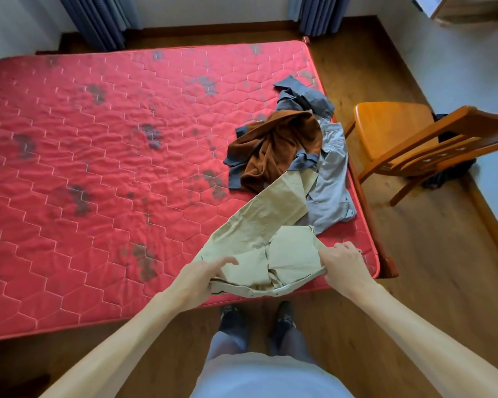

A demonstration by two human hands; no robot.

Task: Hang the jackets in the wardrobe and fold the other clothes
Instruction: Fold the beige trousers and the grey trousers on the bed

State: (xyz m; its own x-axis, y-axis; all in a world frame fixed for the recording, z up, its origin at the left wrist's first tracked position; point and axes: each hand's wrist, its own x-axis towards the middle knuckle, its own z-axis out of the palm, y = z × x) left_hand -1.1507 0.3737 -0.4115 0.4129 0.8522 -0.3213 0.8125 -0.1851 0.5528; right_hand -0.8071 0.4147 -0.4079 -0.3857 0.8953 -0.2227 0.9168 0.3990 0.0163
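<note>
A pair of beige trousers lies stretched across the near right part of the red mattress. My left hand grips the waistband at its left end. My right hand grips the waistband at its right end, just above the mattress edge. The trouser leg runs away from me towards a heap of clothes. In that heap a brown garment lies on top, a light grey-blue shirt lies to its right, and a darker blue garment lies behind.
A wooden chair stands right of the bed, with dark cloth on the floor behind it. Blue curtains hang past the far side of the bed. My feet stand on the wooden floor at the mattress's near edge.
</note>
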